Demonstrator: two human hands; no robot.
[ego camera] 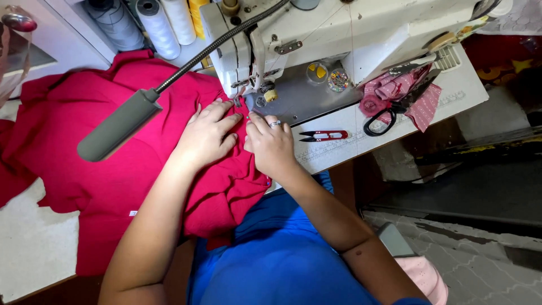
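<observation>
Pale worktop (339, 148) carries a white sewing machine (350, 34) with red cloth (90, 141) spread under it. Left hand (206, 135) lies flat on the cloth, fingers spread, grip released. Right hand (271, 146), just beside it, presses the fabric down by the needle, clenching nothing. Red thread snips (324, 135) lie just right of that hand; black-handled scissors (395, 110) farther right.

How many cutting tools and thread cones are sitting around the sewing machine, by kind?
Thread cones, at the top edge behind the machine: 4, namely a grey cone, two white cones and a yellow cone
Red thread snips: 1
Black-handled scissors: 1
Total: 6
</observation>
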